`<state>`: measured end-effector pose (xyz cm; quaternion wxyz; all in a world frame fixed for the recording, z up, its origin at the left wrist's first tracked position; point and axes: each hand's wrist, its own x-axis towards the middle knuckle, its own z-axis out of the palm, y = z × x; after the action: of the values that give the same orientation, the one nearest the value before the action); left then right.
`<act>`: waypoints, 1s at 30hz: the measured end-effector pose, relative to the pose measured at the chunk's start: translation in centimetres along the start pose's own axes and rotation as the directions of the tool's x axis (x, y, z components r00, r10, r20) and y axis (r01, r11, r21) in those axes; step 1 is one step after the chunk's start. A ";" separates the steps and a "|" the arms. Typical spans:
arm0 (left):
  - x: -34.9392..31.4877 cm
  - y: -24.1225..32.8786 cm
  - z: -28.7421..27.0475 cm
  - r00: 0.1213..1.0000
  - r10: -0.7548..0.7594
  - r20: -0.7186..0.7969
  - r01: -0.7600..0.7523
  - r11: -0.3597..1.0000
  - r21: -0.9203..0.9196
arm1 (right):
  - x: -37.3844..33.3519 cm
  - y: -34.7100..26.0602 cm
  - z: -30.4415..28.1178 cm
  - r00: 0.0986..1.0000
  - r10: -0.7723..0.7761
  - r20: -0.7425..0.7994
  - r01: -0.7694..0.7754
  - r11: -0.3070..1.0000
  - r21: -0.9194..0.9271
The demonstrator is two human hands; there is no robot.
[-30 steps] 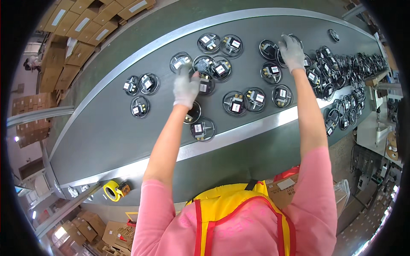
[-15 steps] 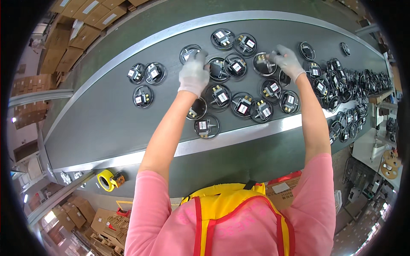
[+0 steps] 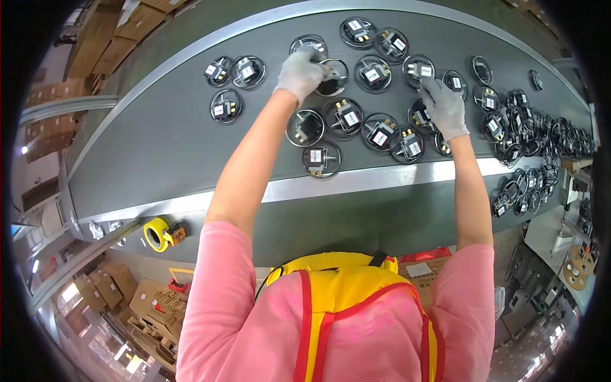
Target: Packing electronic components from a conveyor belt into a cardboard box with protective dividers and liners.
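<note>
Many coiled black cables, each with a dark block bearing metal pins or a white label, lie on a grey-green conveyor belt (image 3: pixel 165 153). My left hand (image 3: pixel 300 75), in a pale glove, pinches the rim of a tilted cable coil (image 3: pixel 333 79); its block is in shadow. Just behind those fingers rests another coil (image 3: pixel 309 46), partly covered. My right hand (image 3: pixel 445 109), also gloved, has its fingers extended over the belt and appears to hold nothing. It is between a labelled coil (image 3: pixel 419 69) and a coil with brass pins (image 3: pixel 420 117), partly hidden by the hand.
A dense heap of coils (image 3: pixel 541 130) covers the belt's right end. More coils (image 3: pixel 525 191) lie beyond the metal rail (image 3: pixel 356 183) at the right. A yellow tape roll (image 3: pixel 156 234) sits at the near left. Cardboard boxes (image 3: pixel 137 32) stand at the far left.
My left hand has drawn a coil away from the one it overlapped. My right hand has let go of a coil, now label up, and moved nearer. The whole view has shifted slightly.
</note>
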<state>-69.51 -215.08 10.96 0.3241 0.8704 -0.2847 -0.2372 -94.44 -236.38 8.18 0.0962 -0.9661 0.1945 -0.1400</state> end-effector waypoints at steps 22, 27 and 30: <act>-13.6 -6.5 1.4 0.953 -0.218 -0.212 0.242 0.966 0.093 | -3.8 -15.6 4.5 0.995 -0.097 -0.026 0.090 0.977 -0.192; -15.1 -9.6 0.0 0.877 -0.099 -0.470 -0.022 0.969 -0.245 | -2.5 -14.4 3.1 0.964 0.009 -0.266 -0.028 0.997 -0.065; -19.3 -9.3 -2.3 0.812 0.076 -0.579 -0.099 0.995 -0.007 | -5.4 -17.3 1.2 0.980 -0.171 -0.098 0.181 0.978 0.100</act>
<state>-78.95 -195.72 10.41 0.4217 0.8812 -0.2082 0.0480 -92.81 -218.35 9.97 0.1269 -0.9657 0.1044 -0.2010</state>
